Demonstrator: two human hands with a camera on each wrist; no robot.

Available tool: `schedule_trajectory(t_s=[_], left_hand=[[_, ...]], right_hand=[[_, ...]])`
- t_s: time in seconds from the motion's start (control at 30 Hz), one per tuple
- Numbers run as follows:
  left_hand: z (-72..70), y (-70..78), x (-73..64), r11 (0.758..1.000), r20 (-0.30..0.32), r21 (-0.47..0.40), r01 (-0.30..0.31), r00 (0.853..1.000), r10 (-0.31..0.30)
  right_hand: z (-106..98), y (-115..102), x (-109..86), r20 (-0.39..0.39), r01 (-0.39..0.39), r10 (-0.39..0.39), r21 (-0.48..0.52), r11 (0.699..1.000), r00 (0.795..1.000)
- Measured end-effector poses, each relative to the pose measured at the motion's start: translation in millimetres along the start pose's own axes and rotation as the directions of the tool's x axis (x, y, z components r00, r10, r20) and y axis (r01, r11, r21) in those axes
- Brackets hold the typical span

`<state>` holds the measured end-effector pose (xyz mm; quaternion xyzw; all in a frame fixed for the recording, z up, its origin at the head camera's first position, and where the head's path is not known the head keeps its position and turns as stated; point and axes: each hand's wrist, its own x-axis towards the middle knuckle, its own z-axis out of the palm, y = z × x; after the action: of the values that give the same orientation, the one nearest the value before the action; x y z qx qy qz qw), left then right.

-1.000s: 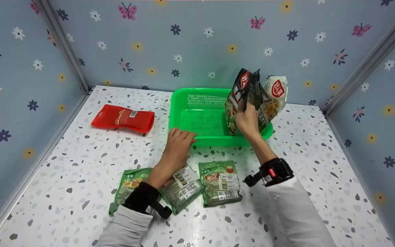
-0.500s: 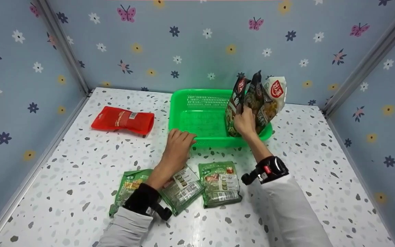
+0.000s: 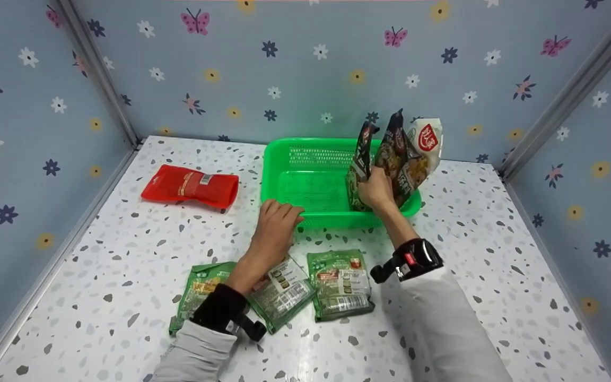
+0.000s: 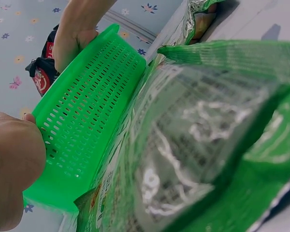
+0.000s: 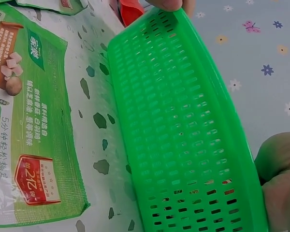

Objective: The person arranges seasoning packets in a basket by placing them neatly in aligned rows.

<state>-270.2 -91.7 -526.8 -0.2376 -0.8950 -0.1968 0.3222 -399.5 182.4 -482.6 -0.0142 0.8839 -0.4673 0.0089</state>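
Observation:
A green plastic basket [image 3: 319, 217] stands at the back of the table. My left hand [image 3: 275, 225] holds its front rim, fingers curled over the edge, as the left wrist view also shows. My right hand [image 3: 377, 190] reaches over the front rim at the right end and grips the lower side of a dark food packet [image 3: 357, 183]; some of its fingertips are hidden. Right of that hand, another dark packet [image 3: 392, 146] stands upright in the basket, leaning near a white-topped packet [image 3: 425, 140]. The left part of the basket's floor shows bare.
A red pouch [image 3: 191, 185] lies left of the basket. In front lie three green packets: one [image 3: 199, 286] partly under my left forearm, a middle one [image 3: 284, 297] and a right one [image 3: 341, 286]. Patterned walls [image 3: 295, 69] enclose the table.
My right hand has shifted slightly left and down. The leftmost dark packet has turned nearly edge-on and sunk a little, leaving a gap between it and the other dark packet. My left hand stays put.

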Motion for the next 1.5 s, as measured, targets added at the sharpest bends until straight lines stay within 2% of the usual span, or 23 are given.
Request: schedule_trajectory(t_s=[0.1,0.33,0.57,0.77,1.0,1.07,1.33,1.5], left_hand=[[0.3,-0.3,-1.1,1.0,-0.004,0.008,-0.008,1.0,0.008],[0.9,-0.9,0.4,1.0,0.004,-0.006,0.001,1.0,-0.001],[-2.0,-0.4,1.2,1.0,0.034,-0.014,0.016,0.999,-0.016],[-0.8,-1.2,1.4,1.0,0.03,-0.022,0.022,0.999,-0.021],[0.4,-1.2,-0.2,1.0,0.014,-0.003,0.014,1.0,-0.014],[0.5,-1.0,-0.3,1.0,0.011,0.0,0.011,1.0,-0.011],[-0.2,-0.2,0.7,0.999,0.041,-0.023,0.031,0.999,-0.03],[0.0,-0.7,0.4,0.999,0.043,-0.025,0.036,0.998,-0.035]], right_hand=[[-2.0,-9.0,-8.2,0.04,-0.032,0.033,-0.027,0.999,0.999],[2.1,12.4,10.3,0.053,-0.038,0.038,-0.004,0.999,0.998],[-8.0,-21.8,-17.7,0.123,-0.043,0.043,0.001,0.999,0.991],[-10.4,-32.5,-27.2,0.121,-0.061,0.061,-0.006,0.998,0.991],[-3.4,3.7,1.5,0.092,-0.066,0.062,0.038,0.997,0.994],[-4.3,4.0,0.4,0.089,-0.065,0.061,0.042,0.997,0.994],[-16.7,-38.0,-34.7,0.081,-0.088,0.085,0.041,0.995,0.993],[-17.9,-43.5,-38.6,0.055,-0.126,0.124,0.036,0.991,0.991]])
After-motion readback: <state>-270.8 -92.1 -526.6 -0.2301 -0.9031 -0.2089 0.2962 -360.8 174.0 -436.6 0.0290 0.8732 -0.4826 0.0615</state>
